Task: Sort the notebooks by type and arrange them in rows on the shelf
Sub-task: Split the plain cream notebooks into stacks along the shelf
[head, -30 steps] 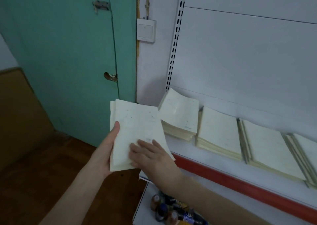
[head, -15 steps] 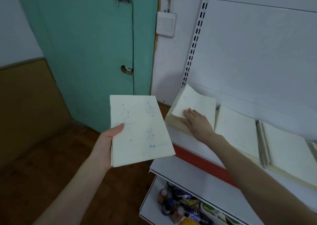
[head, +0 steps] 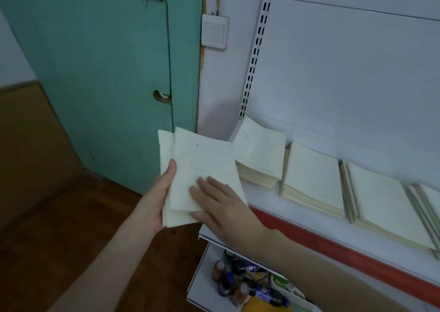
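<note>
Notebooks point(head: 202, 166) in the grip of the left hand point(head: 154, 202), thumb on top; straight fingers point(head: 214, 188) of the right hand point(head: 223, 213) flat on the uppermost

Small shop: slotted white display shelf point(head: 273, 192) at right, notebook stacks point(head: 312, 180) in rows, ink bottles point(head: 228, 280) below, red price strip point(head: 333, 242).
</note>
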### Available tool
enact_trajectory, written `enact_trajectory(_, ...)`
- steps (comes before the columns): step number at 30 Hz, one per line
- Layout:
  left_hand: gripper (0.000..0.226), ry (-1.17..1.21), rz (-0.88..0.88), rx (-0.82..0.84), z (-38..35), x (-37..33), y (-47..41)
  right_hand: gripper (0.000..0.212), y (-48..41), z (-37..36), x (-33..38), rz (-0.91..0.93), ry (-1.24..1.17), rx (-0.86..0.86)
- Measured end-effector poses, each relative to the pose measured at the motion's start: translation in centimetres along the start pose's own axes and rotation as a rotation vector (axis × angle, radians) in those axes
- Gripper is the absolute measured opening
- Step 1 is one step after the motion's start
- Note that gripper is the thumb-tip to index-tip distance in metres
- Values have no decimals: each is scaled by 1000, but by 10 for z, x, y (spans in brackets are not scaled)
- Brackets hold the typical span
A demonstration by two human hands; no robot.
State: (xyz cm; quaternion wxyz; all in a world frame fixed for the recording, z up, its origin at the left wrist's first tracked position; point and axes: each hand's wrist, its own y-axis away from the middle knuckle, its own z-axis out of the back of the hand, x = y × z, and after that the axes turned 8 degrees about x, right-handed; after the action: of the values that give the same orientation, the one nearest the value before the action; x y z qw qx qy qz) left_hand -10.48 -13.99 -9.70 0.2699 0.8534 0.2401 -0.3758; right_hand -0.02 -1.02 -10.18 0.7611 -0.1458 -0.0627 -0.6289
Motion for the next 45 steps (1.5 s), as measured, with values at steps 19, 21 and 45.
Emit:
enact_trajectory(19, 54, -14, -111, -102, 43, 1, 29, 31, -33, 23, -131, -527, -221, -68)
enact_trajectory(21, 52, -3, -111, -87, 44, 1, 30, 37, -34, 24, -128, -560, -234, -143)
enact_trajectory(45, 55, -47, -126, 18, 20, 26, 42, 35, 42, -16, 37, -167, -298, -496)
